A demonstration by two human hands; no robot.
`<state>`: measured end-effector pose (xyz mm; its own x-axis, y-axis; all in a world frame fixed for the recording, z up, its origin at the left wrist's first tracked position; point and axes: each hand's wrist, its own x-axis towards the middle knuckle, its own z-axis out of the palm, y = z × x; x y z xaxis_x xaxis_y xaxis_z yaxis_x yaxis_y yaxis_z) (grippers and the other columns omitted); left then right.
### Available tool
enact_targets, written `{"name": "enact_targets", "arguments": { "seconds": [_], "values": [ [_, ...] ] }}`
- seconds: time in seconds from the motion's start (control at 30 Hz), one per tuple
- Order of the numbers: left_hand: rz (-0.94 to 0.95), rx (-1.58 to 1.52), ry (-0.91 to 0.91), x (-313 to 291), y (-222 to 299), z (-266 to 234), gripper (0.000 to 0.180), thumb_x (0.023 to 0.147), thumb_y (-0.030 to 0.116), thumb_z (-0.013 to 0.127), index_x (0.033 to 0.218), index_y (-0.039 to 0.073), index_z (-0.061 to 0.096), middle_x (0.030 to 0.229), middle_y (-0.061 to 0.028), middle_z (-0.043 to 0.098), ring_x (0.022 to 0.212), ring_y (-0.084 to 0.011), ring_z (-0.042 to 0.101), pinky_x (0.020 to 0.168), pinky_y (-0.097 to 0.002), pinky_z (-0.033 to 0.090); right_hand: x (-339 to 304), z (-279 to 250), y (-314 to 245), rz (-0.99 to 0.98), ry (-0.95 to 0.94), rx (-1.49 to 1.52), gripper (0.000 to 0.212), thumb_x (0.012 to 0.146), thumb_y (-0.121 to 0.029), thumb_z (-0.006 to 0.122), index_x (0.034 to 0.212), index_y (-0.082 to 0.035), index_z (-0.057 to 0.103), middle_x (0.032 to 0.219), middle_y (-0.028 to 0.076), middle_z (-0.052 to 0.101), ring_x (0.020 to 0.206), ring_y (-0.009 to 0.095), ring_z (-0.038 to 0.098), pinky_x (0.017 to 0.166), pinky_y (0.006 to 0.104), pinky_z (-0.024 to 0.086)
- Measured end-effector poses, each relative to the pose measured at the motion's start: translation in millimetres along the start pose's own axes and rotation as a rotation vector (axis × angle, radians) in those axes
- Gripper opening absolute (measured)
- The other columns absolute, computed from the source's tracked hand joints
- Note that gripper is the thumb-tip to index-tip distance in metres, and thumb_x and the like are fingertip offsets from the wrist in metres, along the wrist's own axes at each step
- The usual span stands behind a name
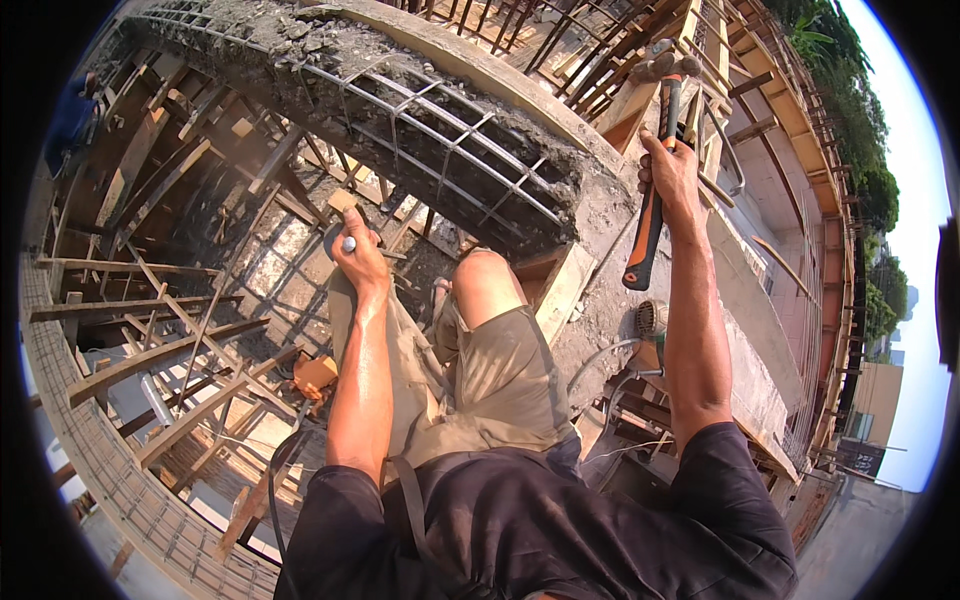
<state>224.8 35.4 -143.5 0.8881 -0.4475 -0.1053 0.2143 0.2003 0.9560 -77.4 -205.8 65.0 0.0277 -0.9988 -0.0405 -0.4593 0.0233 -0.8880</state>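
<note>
My right hand (pixel 672 175) is raised at the upper right, wrapped around the handle of a hammer (pixel 650 235). Its grip is black and orange, and the dark metal head points up, away from me. My left hand (pixel 362 262) is closed in a fist around a chisel (pixel 348 244); its round grey metal end shows beside the thumb, while the rest is mostly hidden. Ahead of both hands runs a concrete beam (pixel 590 205) with broken, crumbly edges. Steel rebar (pixel 470 135) lies bare in its hollowed side. The hammer is apart from the chisel.
Wooden props and planks (pixel 170 330) crisscross over a drop on the left. A timber board (pixel 565 290) stands by my bent knee. An orange object (pixel 315 375) lies below my left forearm. Someone in blue (pixel 72 115) is at the far left edge. Scaffolding rises at right.
</note>
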Motion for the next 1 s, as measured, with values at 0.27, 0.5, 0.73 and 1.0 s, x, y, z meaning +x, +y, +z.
{"name": "enact_targets", "arguments": {
  "seconds": [0.27, 0.5, 0.73, 1.0],
  "values": [
    [-0.067, -0.134, 0.000, -14.4, -13.3, 31.1, 0.061, 0.098, 0.051, 0.058, 0.059, 0.015, 0.028, 0.058, 0.0045, 0.026, 0.054, -0.0113, 0.026, 0.055, -0.0314, 0.030, 39.7, 64.2, 113.6, 0.212, -0.117, -0.520, 0.016, 0.082, -0.015, 0.059, 0.082, 0.000, 0.064, 0.069, 0.013, 0.063, 0.060, 0.025, 0.061, 0.060, 0.0420, 0.049],
    [-0.054, 0.030, -0.020, -13.8, -8.2, 11.7, 0.061, 0.097, 0.053, 0.058, 0.059, 0.013, 0.032, 0.058, 0.0034, 0.030, 0.055, -0.0117, 0.032, 0.055, -0.0321, 0.032, -30.9, 74.0, 87.5, 0.566, -0.402, 0.062, 0.018, 0.091, -0.013, 0.068, 0.083, 0.000, 0.058, 0.064, 0.005, 0.055, 0.048, 0.013, 0.052, 0.041, 0.0298, 0.043],
    [0.052, 0.296, 0.000, -11.6, -19.1, 8.7, 0.062, 0.096, 0.060, 0.055, 0.063, 0.008, 0.044, 0.059, 0.0021, 0.037, 0.056, -0.0111, 0.038, 0.053, -0.0331, 0.031, -200.6, -27.4, 103.2, 0.561, -0.226, 0.013, 0.019, 0.090, -0.018, 0.069, 0.084, -0.004, 0.056, 0.064, 0.001, 0.053, 0.049, 0.011, 0.051, 0.042, 0.0281, 0.044],
    [-0.035, -0.172, 0.181, 4.3, 18.4, 26.1, 0.061, 0.091, 0.057, 0.064, 0.061, 0.008, 0.044, 0.058, 0.0028, 0.036, 0.055, -0.0127, 0.037, 0.055, -0.0329, 0.033, -302.7, -61.5, 170.8, 0.629, -0.074, 0.007, 0.026, 0.088, -0.018, 0.072, 0.078, -0.004, 0.052, 0.059, 0.002, 0.052, 0.043, 0.013, 0.051, 0.039, 0.0311, 0.041]
  ]
}}
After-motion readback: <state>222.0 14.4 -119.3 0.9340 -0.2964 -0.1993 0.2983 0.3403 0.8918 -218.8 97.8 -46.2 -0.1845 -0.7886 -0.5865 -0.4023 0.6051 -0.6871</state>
